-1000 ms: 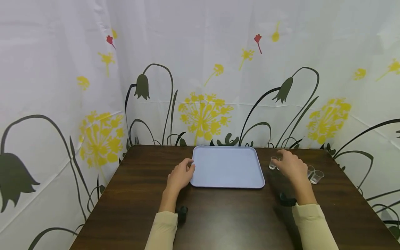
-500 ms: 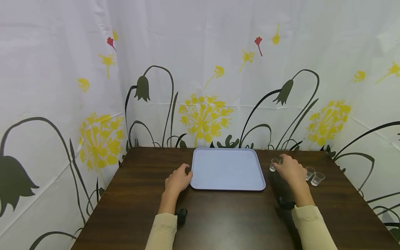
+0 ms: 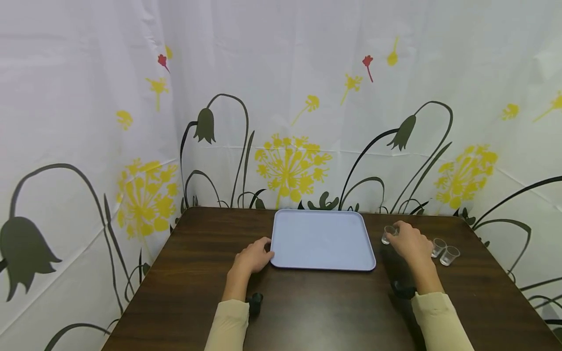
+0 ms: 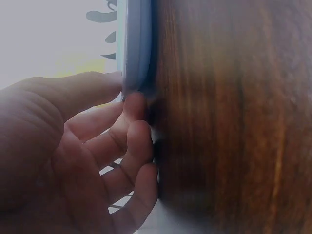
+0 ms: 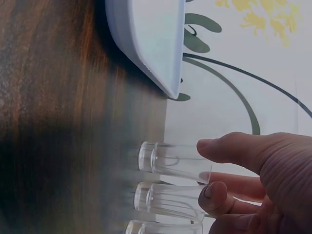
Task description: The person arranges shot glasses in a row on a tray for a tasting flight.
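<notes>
A pale lavender tray [image 3: 323, 240] lies on the dark wooden table. My left hand [image 3: 252, 256] pinches its left edge; in the left wrist view the thumb is on the rim [image 4: 137, 53] and fingertips are tucked low against the corner. At the right, my right hand [image 3: 411, 245] pinches a clear shot glass [image 3: 388, 235] near its rim, thumb on one side and a finger on the other. That glass [image 5: 170, 158] stands upright on the table. A second shot glass [image 5: 165, 199] stands close beside it, hidden behind the hand in the head view.
Two more clear shot glasses, one [image 3: 438, 247] near the wrist and another [image 3: 450, 256] to its right, stand on the table [image 3: 325, 312]. A white floral curtain [image 3: 285, 97] hangs behind the table's back edge.
My right hand has lowered a little and its fingers have closed on the leftmost shot glass. The left hand has slid slightly toward the tray's near corner. The tray stays put.
</notes>
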Demonstrator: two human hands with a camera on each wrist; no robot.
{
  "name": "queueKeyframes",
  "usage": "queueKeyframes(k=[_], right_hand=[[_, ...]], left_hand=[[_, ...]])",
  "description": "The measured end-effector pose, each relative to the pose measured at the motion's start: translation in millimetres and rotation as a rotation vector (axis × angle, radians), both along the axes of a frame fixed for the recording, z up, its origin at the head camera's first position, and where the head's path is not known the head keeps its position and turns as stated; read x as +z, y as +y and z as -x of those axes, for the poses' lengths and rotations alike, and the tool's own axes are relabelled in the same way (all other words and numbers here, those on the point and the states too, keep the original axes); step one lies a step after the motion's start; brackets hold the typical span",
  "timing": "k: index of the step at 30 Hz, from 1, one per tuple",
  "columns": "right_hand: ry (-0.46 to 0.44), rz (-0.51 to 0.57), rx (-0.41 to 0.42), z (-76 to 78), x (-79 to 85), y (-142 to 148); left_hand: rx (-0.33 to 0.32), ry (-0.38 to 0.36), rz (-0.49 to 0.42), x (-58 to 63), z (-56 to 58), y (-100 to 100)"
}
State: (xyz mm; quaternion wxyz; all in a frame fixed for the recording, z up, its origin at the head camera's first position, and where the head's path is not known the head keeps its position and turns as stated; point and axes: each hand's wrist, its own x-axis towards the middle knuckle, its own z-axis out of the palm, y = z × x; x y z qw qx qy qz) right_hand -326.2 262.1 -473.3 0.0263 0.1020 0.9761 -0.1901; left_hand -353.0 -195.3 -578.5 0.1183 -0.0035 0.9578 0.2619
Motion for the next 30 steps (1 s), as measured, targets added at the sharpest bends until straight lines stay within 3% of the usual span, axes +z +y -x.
queueKeyframes(k=[21,30], right_hand=[[0.003,0.018,-0.023,2.5,-3.7,-2.7],[0.053,0.042,-0.052,1.4,-4.6,-6.6]], left_hand=[[0.007,-0.030,-0.028,1.7,-0.8,-2.9],[-0.011,-0.031,-0.028,24.7,-16.1,4.1]])
